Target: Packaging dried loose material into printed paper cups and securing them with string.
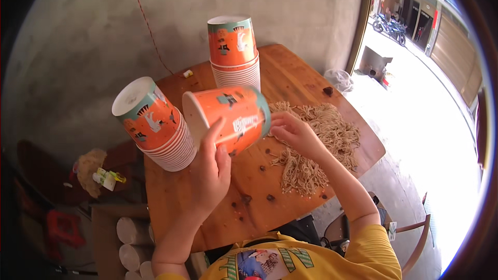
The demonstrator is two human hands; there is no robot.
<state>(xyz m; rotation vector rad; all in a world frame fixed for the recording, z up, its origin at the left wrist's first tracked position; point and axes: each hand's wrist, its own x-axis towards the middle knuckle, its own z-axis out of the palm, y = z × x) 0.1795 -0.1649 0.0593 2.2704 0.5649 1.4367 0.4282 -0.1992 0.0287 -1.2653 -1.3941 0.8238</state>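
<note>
My left fingers [210,142] clamped on orange tub [233,116], seemingly steadying it sideways above bench [218,223]; right fingers [285,122] curled near its base, grip unclear. Left-edge stack [155,124], far-edge stack [234,54] nested, likely saving room.

Mottled grey wall [171,15] behind a brown wooden table [228,223], harsh daylight [425,114] through the doorway [361,23] at right

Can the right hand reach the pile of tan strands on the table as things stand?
Probably yes: the right hand is beside or above the pile of tan strands with nothing visibly blocking it, though its fingertips are at the base of the orange cup.
</note>
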